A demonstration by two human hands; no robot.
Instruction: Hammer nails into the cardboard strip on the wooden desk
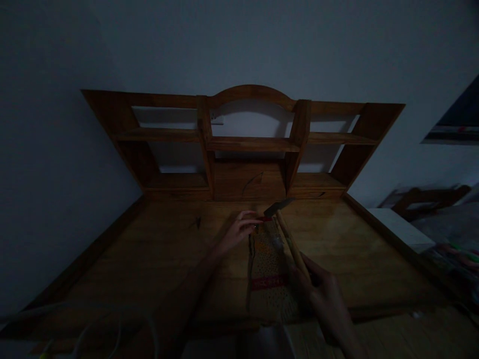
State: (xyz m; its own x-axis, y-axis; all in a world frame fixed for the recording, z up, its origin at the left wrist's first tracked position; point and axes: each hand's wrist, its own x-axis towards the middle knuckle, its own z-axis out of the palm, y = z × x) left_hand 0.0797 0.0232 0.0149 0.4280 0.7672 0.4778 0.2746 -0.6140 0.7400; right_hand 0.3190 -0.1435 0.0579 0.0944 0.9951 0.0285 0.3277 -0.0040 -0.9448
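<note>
The scene is dim. My right hand (pixel 325 295) is closed round the wooden handle of a hammer (pixel 288 234), whose dark metal head hangs just above the far end of a patterned packet. The packet (pixel 270 271) lies flat on the wooden desk (pixel 160 249), speckled, with a red band across it. My left hand (pixel 239 230) reaches to the packet's far end, fingers pinched at a small red part beneath the hammer head. What the fingers pinch is too small to name.
A wooden hutch (pixel 250 144) with shelves and an arched top stands at the desk's back against a pale wall. A raised wooden rim runs along the desk's left and right sides. A white block (pixel 402 227) and dim clutter lie to the right.
</note>
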